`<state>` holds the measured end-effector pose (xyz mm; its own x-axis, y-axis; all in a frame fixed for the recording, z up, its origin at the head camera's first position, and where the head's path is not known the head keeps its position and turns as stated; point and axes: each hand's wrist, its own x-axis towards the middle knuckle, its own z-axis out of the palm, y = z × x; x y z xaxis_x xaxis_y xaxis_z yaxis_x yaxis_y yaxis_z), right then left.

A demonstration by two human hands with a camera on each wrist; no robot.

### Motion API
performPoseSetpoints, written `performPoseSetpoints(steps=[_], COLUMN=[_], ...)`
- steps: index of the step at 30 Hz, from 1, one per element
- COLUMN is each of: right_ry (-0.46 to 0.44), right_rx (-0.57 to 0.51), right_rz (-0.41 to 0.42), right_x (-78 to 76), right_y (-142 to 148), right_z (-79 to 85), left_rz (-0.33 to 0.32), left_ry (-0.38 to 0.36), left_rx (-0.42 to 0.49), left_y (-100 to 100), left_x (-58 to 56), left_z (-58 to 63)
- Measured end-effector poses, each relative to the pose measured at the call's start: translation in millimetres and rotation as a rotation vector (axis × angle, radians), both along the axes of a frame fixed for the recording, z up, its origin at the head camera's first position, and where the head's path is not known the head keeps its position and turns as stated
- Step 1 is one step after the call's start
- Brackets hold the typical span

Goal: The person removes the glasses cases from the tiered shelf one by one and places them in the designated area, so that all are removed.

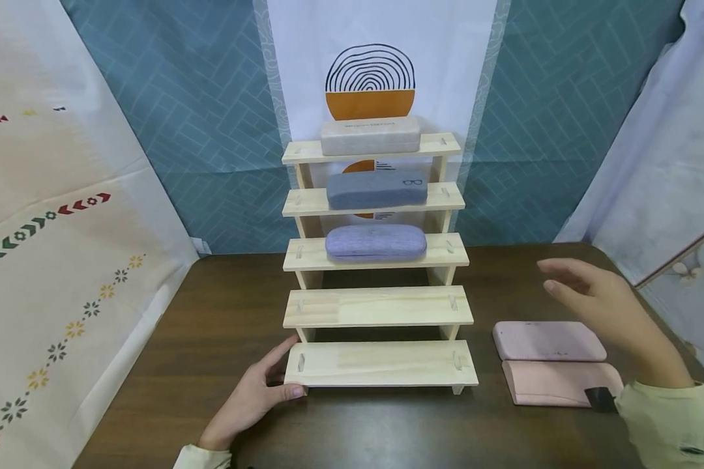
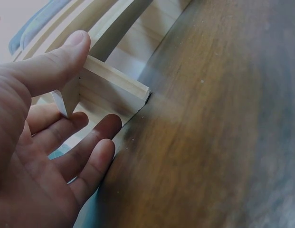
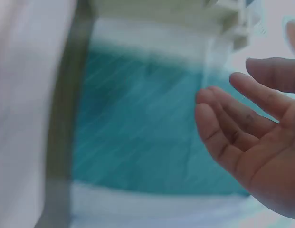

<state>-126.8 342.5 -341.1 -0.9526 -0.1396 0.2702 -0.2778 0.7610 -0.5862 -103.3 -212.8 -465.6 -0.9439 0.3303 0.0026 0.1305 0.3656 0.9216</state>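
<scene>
A stepped wooden display rack [image 1: 381, 306] stands on the table. My left hand [image 1: 258, 394] holds the left end of its lowest board, thumb at the front corner; the left wrist view shows the thumb [image 2: 66, 59] and fingers on either side of the board end. On the upper boards lie a pale grey box-shaped case [image 1: 371, 137], a blue glasses case [image 1: 377, 190] with a spectacles print, and a purple-blue fabric-look case [image 1: 375, 243]. My right hand [image 1: 607, 306] hovers in the air, fingers loosely bent, holding nothing, near a lilac case [image 1: 548, 341] and a pink case [image 1: 554, 383].
The dark wooden table [image 1: 234, 312] runs under the rack. A black tab [image 1: 601, 399] sits at the pink case's right end, by the right sleeve. Teal and white cloth [image 1: 211, 130] hangs behind; pale cloths flank both sides.
</scene>
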Motion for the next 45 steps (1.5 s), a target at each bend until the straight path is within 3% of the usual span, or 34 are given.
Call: performPoseSetpoints(steps=[4,11,21,27,31,39,45], right_ry=[0.043,0.008,-0.145,-0.172,-0.161,-0.201,-0.257], right_rx=[-0.078,-0.100,-0.012,0.099,0.099,-0.129,-0.521], right_rz=[0.039,0.154,0.233,0.220,0.223,0.217,0.276], right_x=[-8.9,-34.8,-77.5,-89.4,-94.1,-85.2,-72.1], right_y=[-39,-100,-155,-171,-175,-173,-168], right_z=[22.1,45.4,49.8,50.0,47.9,49.0,45.2], left_rz=[-0.005,-0.031,-0.020,-0.026,-0.014,-0.013,-0.030], left_ry=[0.009,0.032,0.013,0.008,0.000,-0.017,-0.026], left_rx=[-0.003,0.024,0.036,0.041,0.037,0.050,0.074], left_y=[-1,-1,0,0,-1,0,-1], left_x=[0.6,1.1,2.1,1.5,2.1,2.6,2.1], left_z=[-0.3,-1.2,-2.7,-1.7,-0.7,-1.1,-2.4])
